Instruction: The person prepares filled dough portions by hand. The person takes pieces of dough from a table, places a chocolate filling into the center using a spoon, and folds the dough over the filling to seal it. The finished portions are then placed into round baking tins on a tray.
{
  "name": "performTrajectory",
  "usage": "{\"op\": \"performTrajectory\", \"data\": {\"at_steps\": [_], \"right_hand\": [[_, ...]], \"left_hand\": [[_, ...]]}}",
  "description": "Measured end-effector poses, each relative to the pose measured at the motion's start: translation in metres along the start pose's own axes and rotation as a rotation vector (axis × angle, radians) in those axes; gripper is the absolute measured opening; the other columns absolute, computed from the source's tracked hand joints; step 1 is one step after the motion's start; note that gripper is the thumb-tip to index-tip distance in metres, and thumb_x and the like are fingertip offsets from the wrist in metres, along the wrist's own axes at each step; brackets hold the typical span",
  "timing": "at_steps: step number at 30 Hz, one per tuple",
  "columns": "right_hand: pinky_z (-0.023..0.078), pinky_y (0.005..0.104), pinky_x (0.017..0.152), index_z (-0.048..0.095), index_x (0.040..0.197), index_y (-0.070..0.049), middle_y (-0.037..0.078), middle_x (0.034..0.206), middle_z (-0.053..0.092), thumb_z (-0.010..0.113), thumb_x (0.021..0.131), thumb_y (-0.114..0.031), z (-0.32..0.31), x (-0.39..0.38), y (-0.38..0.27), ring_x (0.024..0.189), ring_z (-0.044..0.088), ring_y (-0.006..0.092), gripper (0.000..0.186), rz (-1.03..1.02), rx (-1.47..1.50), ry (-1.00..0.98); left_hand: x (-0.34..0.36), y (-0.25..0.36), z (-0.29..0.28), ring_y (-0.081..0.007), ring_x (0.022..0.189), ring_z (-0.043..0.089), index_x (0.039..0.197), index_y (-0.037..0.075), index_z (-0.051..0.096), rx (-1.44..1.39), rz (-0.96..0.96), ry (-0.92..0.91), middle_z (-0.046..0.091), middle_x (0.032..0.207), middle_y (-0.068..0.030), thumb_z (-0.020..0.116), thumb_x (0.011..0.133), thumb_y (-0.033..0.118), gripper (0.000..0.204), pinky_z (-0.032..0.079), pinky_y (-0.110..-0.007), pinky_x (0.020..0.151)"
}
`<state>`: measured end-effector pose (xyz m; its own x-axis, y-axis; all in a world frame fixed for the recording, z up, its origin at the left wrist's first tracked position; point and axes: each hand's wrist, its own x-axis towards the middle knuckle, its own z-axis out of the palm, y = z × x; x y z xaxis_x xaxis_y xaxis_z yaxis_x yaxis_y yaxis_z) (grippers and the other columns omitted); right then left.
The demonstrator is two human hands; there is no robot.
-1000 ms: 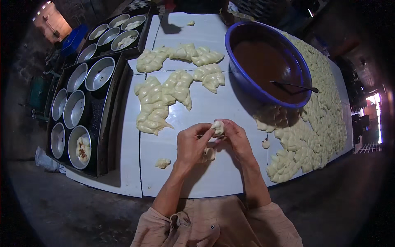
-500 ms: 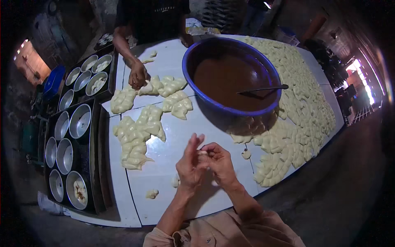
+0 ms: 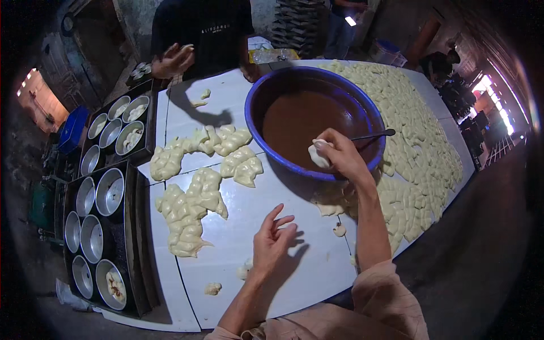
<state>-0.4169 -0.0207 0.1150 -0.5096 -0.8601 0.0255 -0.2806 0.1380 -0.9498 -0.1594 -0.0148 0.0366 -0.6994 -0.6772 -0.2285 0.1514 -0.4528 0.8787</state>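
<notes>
Dough piece in the head view: pale and rounded, held by my right hand over the near part of a blue basin, which stands toward the far edge of the worktop. My right thumb and fingers are closed lightly on its upper, right side; I cannot tell whether it touches the brown contents. My left hand is loosely spread between basin and near edge, with nothing visible in it. Clusters of dough lie toward the left edge, beside a tray of tins; more dough covers the right side. A co-worker's hand is raised near the far left corner.

Handling, as I judge it: light, soft, easily dented, perhaps tacky; best held by its sides with light fingertip pressure. Axis: only slightly longer than wide, its longer line running roughly from far edge to near edge, its free face toward the left edge.
</notes>
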Motion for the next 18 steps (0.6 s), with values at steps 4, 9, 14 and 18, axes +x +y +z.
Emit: {"op": "performTrajectory", "data": {"at_steps": [4, 9, 14, 18], "right_hand": [[0.052, 0.0381, 0.076, 0.064, 0.097, 0.000, 0.014, 0.086, 0.070, 0.061, 0.088, -0.026, -0.007, 0.039, 0.050, 0.083, 0.068, 0.0254, 0.028, 0.010, -0.791, -0.333], [0.051, 0.0340, 0.071, 0.067, 0.094, -0.002, 0.010, 0.088, 0.070, 0.062, 0.085, -0.026, -0.009, 0.030, 0.020, 0.081, 0.067, 0.0186, 0.026, 0.177, -0.450, -0.399], [0.049, 0.0252, 0.059, 0.061, 0.095, -0.006, 0.001, 0.082, 0.063, 0.063, 0.094, -0.024, -0.003, 0.004, 0.008, 0.067, 0.062, 0.0097, 0.019, 0.152, 0.127, -0.312], [0.052, 0.0228, 0.057, 0.059, 0.097, -0.005, 0.004, 0.084, 0.065, 0.064, 0.095, -0.019, 0.017, -0.033, 0.004, 0.067, 0.064, 0.0094, 0.015, 0.150, 0.690, -0.142]], "left_hand": [[0.003, 0.003, -0.012, -0.0187, 0.100, 0.064, 0.137, 0.000, 0.049, 0.088, -0.029, 0.082, 0.062, 0.122, -0.0167, 0.064, 0.096, 0.015, 0.046, 0.051, -0.032, 0.091], [-0.001, 0.001, -0.024, -0.0199, 0.102, 0.064, 0.133, -0.001, 0.054, 0.200, -0.057, 0.004, 0.065, 0.117, -0.0155, 0.065, 0.096, 0.021, 0.045, 0.051, -0.032, 0.090], [0.005, 0.005, -0.006, -0.0140, 0.099, 0.065, 0.129, 0.000, 0.059, 0.149, -0.066, 0.026, 0.068, 0.113, -0.0116, 0.064, 0.097, 0.017, 0.037, 0.052, -0.026, 0.084], [0.019, 0.016, 0.019, -0.0212, 0.114, 0.061, 0.136, 0.000, 0.052, -0.019, -0.026, -0.083, 0.060, 0.130, -0.0130, 0.054, 0.102, 0.027, 0.043, 0.051, -0.036, 0.093]]}}
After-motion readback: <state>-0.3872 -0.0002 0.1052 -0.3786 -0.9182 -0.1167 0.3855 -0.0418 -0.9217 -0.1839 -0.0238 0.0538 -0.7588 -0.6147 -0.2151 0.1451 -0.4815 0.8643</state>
